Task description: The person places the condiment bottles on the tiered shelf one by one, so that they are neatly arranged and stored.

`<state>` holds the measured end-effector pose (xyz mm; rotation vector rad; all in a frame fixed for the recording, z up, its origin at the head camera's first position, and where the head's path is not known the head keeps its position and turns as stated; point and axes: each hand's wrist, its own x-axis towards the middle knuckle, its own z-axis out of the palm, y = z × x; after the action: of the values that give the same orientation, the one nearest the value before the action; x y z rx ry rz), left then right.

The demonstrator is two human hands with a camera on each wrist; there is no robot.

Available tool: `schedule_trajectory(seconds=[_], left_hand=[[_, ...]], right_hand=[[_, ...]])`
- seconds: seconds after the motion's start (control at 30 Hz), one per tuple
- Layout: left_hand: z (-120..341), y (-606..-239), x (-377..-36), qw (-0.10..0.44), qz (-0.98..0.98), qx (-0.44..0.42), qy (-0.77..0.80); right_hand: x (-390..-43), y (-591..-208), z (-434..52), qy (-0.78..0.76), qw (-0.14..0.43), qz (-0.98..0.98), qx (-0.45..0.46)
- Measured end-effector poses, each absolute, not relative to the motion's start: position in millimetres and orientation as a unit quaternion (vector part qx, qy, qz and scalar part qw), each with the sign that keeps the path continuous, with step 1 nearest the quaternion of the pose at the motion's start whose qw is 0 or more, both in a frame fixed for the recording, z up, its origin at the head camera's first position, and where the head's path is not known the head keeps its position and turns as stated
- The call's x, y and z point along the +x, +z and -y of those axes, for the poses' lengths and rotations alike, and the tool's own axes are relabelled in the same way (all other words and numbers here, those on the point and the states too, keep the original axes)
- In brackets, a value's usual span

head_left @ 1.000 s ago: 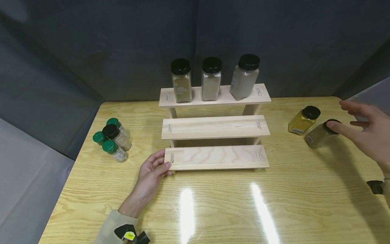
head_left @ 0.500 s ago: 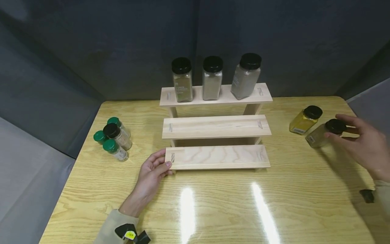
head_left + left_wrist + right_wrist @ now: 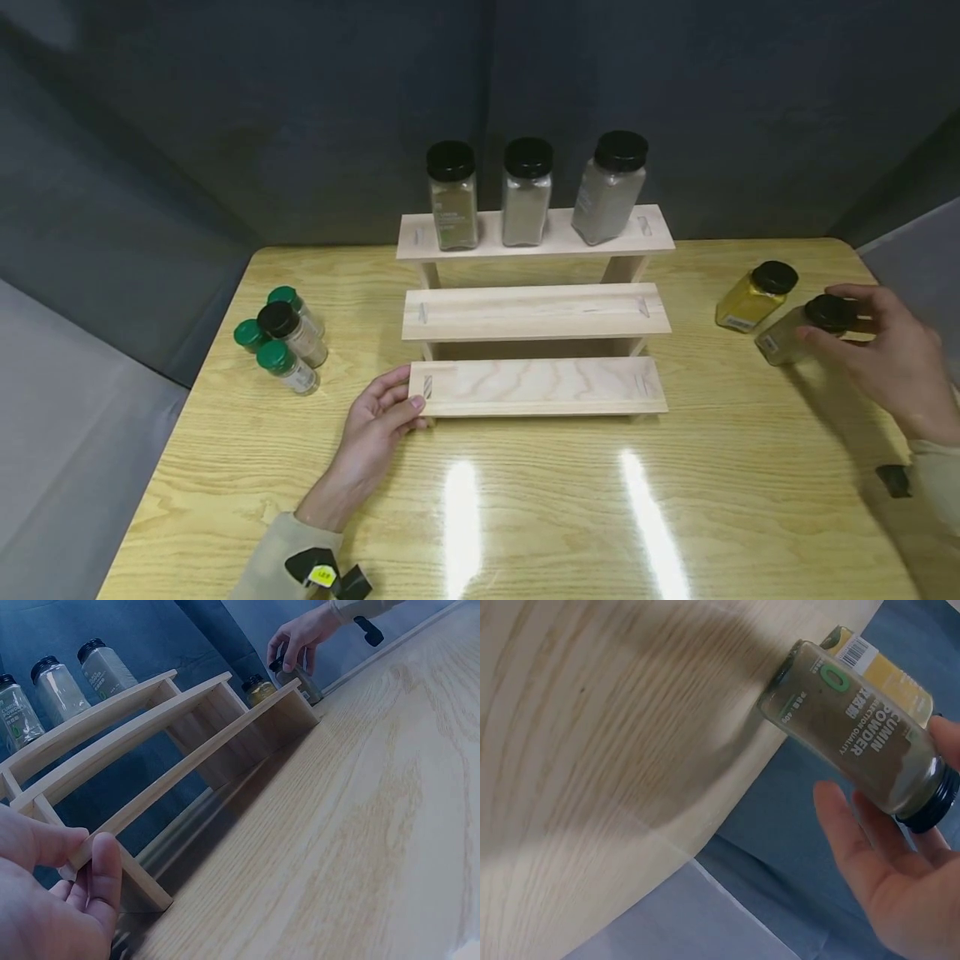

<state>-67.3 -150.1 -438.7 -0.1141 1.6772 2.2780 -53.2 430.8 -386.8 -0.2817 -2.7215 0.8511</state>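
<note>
Gripping the black cap of the cumin jar [image 3: 795,332], the right hand [image 3: 885,358] has it on the desk [image 3: 525,500], right of the stepped rack [image 3: 536,312], beside the yellow jar [image 3: 753,296]. The left hand [image 3: 378,417] pinches the rack's lowest step at its left end. Three tall jars [image 3: 525,200] fill the top step; the two lower steps are bare, and four small jars [image 3: 283,340] wait left of the rack. The fingers hide the cap's far side, and whether the cumin jar has left the desk is unclear.
</note>
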Motion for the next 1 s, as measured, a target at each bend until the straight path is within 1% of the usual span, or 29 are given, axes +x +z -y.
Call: schedule_trajectory(seconds=[0.13, 0.4, 0.6, 0.83, 1.0], left_hand=[[150, -439, -67, 0.153, -0.585, -0.039, 0.796], [149, -439, -68, 0.154, -0.581, -0.04, 0.798], [149, -439, -68, 0.156, -0.583, -0.036, 0.796], [150, -440, -68, 0.158, -0.581, -0.035, 0.798], [151, -439, -68, 0.159, -0.58, -0.033, 0.798]], right_hand=[[-53, -386, -429, 0.292, 0.137, 0.94, -0.107], [-50, -388, -428, 0.296, 0.167, 0.935, -0.105], [-38, -382, -423, 0.348, 0.157, 0.918, -0.107], [-26, -369, -410, 0.388, 0.213, 0.895, -0.057], [-23, -358, -399, 0.417, 0.233, 0.878, -0.02]])
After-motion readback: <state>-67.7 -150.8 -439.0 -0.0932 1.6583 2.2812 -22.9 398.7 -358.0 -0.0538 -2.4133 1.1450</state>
